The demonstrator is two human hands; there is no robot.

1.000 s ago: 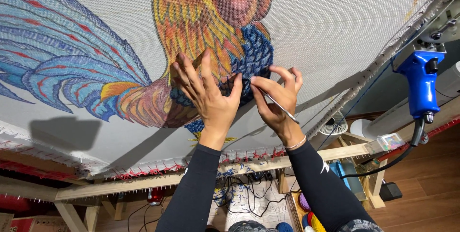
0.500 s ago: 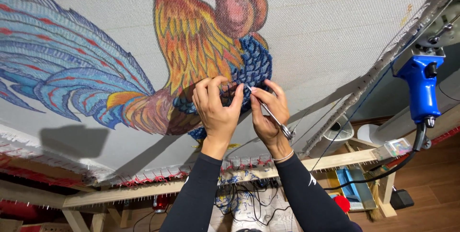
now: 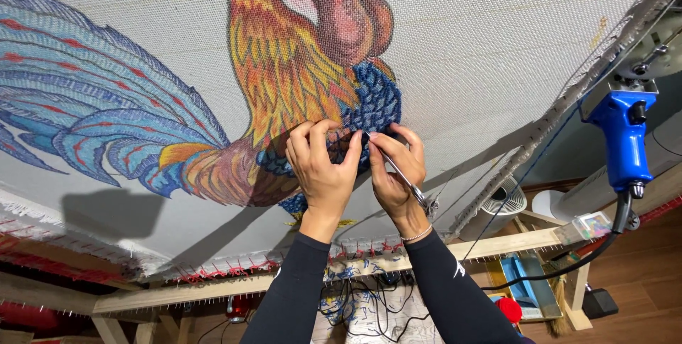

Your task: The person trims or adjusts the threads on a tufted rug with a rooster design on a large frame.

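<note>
Your left hand (image 3: 323, 166) presses its curled fingers against the stretched tufting cloth (image 3: 497, 38), right on the dark blue patch of the rooster picture (image 3: 284, 81). Your right hand (image 3: 396, 173) is closed around small metal scissors (image 3: 406, 179), whose blades point up toward the same blue patch, where both sets of fingertips meet (the blade tips are hidden between your fingers, so you cannot tell whether they are cutting). The cloth hangs tilted on a wooden frame (image 3: 511, 243), pinned along its lower edge. A blue tufting gun (image 3: 622, 141) hangs at the frame's right edge, well apart from your hands, its black cable trailing down.
</note>
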